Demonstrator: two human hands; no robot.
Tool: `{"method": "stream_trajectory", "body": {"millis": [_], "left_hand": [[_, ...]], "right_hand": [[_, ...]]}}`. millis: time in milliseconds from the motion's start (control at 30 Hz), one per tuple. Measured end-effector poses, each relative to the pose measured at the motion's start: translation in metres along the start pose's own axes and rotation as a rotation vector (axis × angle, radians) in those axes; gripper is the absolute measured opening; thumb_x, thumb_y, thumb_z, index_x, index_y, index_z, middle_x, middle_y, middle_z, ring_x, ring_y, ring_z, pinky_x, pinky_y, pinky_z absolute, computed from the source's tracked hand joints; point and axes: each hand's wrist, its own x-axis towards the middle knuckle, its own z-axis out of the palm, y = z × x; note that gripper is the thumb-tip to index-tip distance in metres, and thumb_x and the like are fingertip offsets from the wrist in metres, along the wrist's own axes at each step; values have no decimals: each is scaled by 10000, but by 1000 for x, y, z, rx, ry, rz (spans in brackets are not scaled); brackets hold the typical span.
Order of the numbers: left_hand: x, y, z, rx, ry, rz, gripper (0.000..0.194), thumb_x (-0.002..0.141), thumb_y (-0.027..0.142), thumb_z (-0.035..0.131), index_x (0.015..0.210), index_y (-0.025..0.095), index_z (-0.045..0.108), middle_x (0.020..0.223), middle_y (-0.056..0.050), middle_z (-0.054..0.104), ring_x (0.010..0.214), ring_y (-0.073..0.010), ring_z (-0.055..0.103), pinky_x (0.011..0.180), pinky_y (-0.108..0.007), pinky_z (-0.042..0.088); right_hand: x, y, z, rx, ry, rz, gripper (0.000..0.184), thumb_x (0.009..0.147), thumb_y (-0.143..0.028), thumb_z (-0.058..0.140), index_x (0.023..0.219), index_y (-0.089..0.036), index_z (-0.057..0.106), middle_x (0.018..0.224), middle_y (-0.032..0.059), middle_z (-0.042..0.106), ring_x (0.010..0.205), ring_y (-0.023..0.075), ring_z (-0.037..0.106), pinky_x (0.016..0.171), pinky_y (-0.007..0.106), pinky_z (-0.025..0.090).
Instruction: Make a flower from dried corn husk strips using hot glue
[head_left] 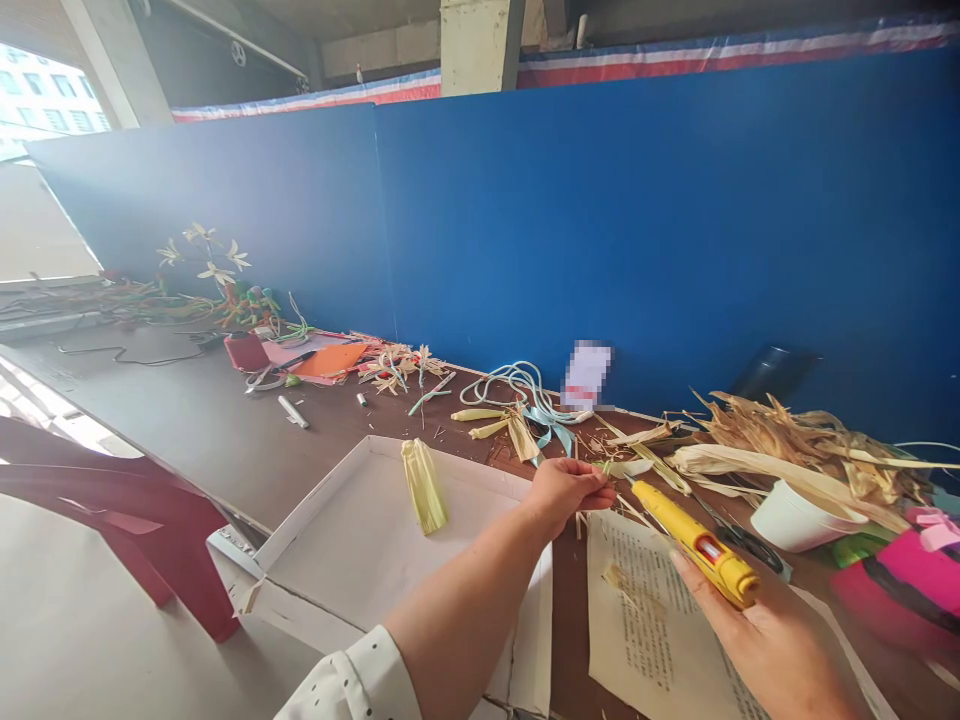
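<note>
A: What is the left hand (566, 490) doing?

B: It is pinched, thumb against fingers, on a small green piece (606, 467) that pokes out just past the fingertips. The piece is too small to make out its shape.

A: And the right hand (780, 640)?

B: Wrapped around a yellow glue gun (694, 545). The thumb lies along its side; the handle is hidden by the palm.

A: So where is the gun relative to that pinch?

B: Its body slants up and leftward out of the right hand, and the nozzle ends just beside the green piece. I can't tell whether they touch.

A: What lies under the hands?

B: A printed sheet (626, 645) on the brown table (570, 640), below the gun. The left forearm reaches across a white tray (315, 575), where a yellow-green husk (424, 487) lies, well apart from the fingers.

A: Anything else close by?

B: Scissors (742, 540) lie just beyond the gun, with a white cup (799, 520) to their right. Behind them is a heap of dry husks (802, 430), and light blue cord (517, 375) is coiled beyond the left hand.
</note>
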Motion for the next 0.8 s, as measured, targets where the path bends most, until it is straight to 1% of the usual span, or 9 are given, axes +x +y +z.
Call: {"method": "stream_trajectory", "body": {"millis": [100, 167, 233, 300, 467, 667, 800], "left_hand": [[1, 0, 0, 21, 7, 0, 93, 777, 108, 656, 700, 80, 611, 634, -46, 639, 524, -74, 608, 607, -196, 532], [0, 1, 1, 32, 12, 0, 91, 772, 126, 670, 715, 79, 617, 638, -46, 642, 519, -73, 607, 603, -195, 532], [0, 1, 1, 43, 11, 3, 97, 764, 141, 685, 726, 78, 623, 641, -47, 644, 522, -74, 608, 607, -200, 535], [-1, 2, 2, 51, 11, 6, 103, 759, 145, 692, 723, 78, 623, 637, -46, 642, 525, -76, 609, 611, -204, 538], [-2, 3, 2, 58, 18, 4, 105, 759, 139, 691, 714, 78, 618, 630, -41, 639, 524, -73, 611, 605, -195, 537], [-2, 2, 3, 50, 20, 6, 123, 743, 150, 713, 713, 73, 621, 624, -45, 639, 515, -76, 610, 606, -201, 542], [-1, 2, 4, 44, 19, 5, 89, 789, 88, 642, 708, 72, 609, 605, -38, 628, 507, -70, 609, 584, -179, 534]], "right_hand": [[-1, -3, 4, -5, -27, -55, 343, 882, -496, 455, 848, -225, 662, 760, 86, 660, 682, 221, 639, 621, 320, 488], [0, -5, 5, -5, -2, -92, 340, 907, -472, 432, 867, -215, 651, 775, 90, 663, 705, 219, 646, 629, 311, 494], [0, -7, 7, -10, 23, -117, 291, 919, -434, 447, 898, -207, 629, 805, 81, 670, 731, 205, 654, 629, 287, 496], [-1, -6, 9, -17, 34, -128, 245, 908, -419, 491, 935, -207, 609, 841, 68, 679, 744, 194, 660, 626, 269, 495], [-4, -4, 13, 3, 35, -134, 237, 894, -424, 520, 960, -209, 594, 886, 71, 686, 784, 203, 668, 672, 276, 502], [-3, -6, 12, -12, 37, -119, 208, 905, -408, 511, 944, -215, 577, 836, 49, 677, 704, 178, 660, 602, 257, 485], [-7, -1, 16, -33, 36, -137, 211, 904, -411, 511, 942, -213, 573, 847, 57, 672, 717, 190, 661, 605, 274, 484]]}}
